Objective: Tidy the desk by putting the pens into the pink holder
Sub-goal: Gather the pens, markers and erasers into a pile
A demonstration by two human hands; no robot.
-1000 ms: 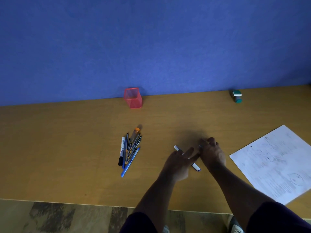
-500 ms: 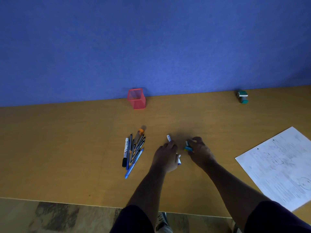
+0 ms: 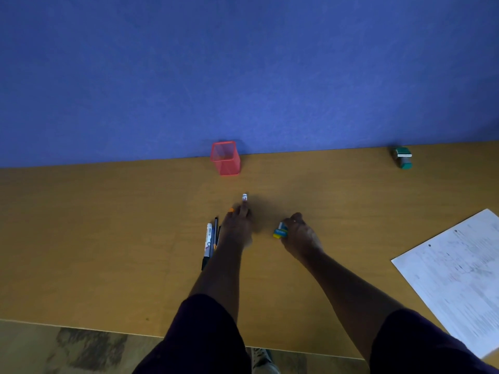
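Head view: a white pen, judged light, stiff and best pinched mid-barrel, is gripped by the left hand near the pink holder, while a small eraser is pinched by the right hand.

The holder stands on the desk at its far edge, against the wall. Nearer, and slightly left of it, a bunch of pens lies on the desk, partly under the left hand. One marker sticks out beyond that hand towards the holder. To the right, apart from it, the right hand rests on the desk with an eraser at its left side. A sheet of paper lies at the near right. A stapler sits far right, near the wall.
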